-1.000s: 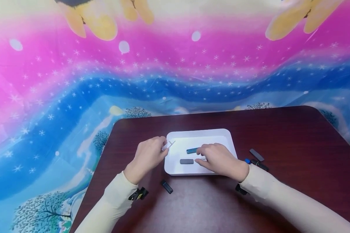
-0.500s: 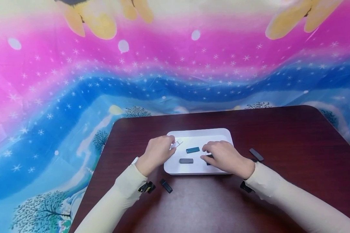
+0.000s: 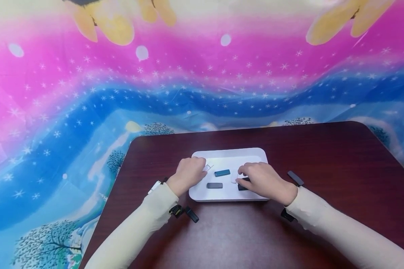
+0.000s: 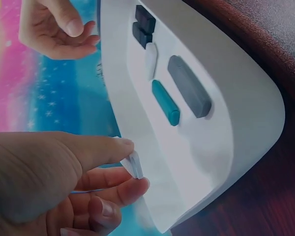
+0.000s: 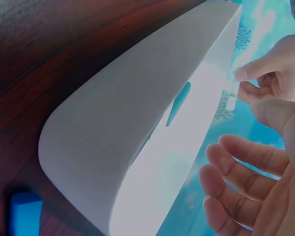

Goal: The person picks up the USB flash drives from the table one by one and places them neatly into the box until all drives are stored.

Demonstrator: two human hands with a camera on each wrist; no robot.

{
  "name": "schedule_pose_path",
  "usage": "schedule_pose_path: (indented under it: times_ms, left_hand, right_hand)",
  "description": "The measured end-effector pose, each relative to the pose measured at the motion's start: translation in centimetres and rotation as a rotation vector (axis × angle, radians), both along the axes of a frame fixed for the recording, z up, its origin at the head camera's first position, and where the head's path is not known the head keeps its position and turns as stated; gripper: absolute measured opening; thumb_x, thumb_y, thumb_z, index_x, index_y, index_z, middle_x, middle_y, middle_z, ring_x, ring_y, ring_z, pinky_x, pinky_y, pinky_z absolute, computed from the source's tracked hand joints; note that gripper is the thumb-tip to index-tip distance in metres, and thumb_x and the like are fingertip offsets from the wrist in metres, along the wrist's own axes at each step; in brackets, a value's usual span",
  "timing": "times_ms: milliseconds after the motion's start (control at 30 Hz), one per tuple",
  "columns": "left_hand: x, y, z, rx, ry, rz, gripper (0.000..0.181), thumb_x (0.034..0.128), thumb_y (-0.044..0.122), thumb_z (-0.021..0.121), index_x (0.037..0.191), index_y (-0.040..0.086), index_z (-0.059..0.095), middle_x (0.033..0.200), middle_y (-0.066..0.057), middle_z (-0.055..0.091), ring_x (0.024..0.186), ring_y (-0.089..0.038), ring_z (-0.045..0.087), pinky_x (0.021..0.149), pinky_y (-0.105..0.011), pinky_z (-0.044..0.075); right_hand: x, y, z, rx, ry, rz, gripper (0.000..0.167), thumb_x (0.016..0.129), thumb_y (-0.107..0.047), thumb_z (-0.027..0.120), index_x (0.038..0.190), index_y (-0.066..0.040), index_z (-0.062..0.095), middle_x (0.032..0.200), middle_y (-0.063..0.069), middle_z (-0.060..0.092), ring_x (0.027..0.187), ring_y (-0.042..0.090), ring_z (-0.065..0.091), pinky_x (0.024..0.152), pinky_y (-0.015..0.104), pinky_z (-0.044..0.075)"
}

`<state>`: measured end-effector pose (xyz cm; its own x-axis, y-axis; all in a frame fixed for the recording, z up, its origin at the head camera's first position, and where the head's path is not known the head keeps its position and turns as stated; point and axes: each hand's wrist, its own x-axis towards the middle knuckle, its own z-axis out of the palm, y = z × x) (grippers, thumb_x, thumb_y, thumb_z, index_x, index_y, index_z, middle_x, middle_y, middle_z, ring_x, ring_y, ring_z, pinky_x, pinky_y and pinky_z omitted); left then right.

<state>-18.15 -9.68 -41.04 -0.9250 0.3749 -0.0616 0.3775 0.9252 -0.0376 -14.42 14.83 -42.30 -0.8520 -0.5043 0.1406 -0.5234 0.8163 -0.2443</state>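
Note:
In the head view my left hand [image 3: 189, 172] is over the left side of a white tray [image 3: 202, 193]. Its thumb and fingers pinch a small white USB stick [image 4: 136, 164], tilted near the tray's rim. My right hand [image 3: 263, 182] hovers above the tray's right side, fingers loosely bent and holding nothing. Between the hands lie a teal USB stick [image 3: 222, 173] and a grey one [image 3: 214, 185]. A white stick [image 4: 151, 61] and black sticks [image 4: 144, 24] lie farther right, partly hidden by the right hand in the head view.
On the dark wooden table [image 3: 222, 239] lie a black stick [image 3: 192, 215] in front of the tray and a grey stick [image 3: 295, 178] to its right. A blue piece [image 5: 25, 214] shows beside the tray. A small white object [image 3: 154, 186] lies beyond the left cuff.
My left hand has moved right over the tray, carrying the white USB stick. My right hand has shifted right, away from the teal stick, uncovering it.

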Motion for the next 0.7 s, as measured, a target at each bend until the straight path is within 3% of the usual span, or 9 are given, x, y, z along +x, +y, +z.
schedule_pose_path:
  times_ms: [367, 700]
  left_hand:
    - [-1.1, 1.4, -1.6, -0.105, -0.025, -0.026, 0.021, 0.0935, 0.028, 0.072, 0.106, 0.012, 0.074, 0.086, -0.004, 0.076, 0.066, -0.017, 0.062, 0.064, -0.036, 0.057]
    - [-0.8, 1.9, -2.7, -0.164, 0.006, -0.057, 0.015, 0.0943, 0.023, 0.070, 0.102, 0.013, 0.076, 0.086, -0.003, 0.077, 0.070, -0.018, 0.068, 0.063, -0.037, 0.058]
  right_hand:
    - [0.1, 0.2, -0.5, 0.007, -0.018, -0.013, 0.026, 0.089, -0.034, 0.076, 0.103, -0.012, 0.076, 0.092, 0.002, 0.076, 0.067, 0.007, 0.059, 0.067, 0.030, 0.054]
    - [0.2, 0.3, -0.5, 0.005, -0.008, -0.026, 0.025, 0.088, -0.034, 0.077, 0.101, -0.012, 0.076, 0.089, 0.000, 0.075, 0.065, 0.007, 0.057, 0.064, 0.030, 0.053]
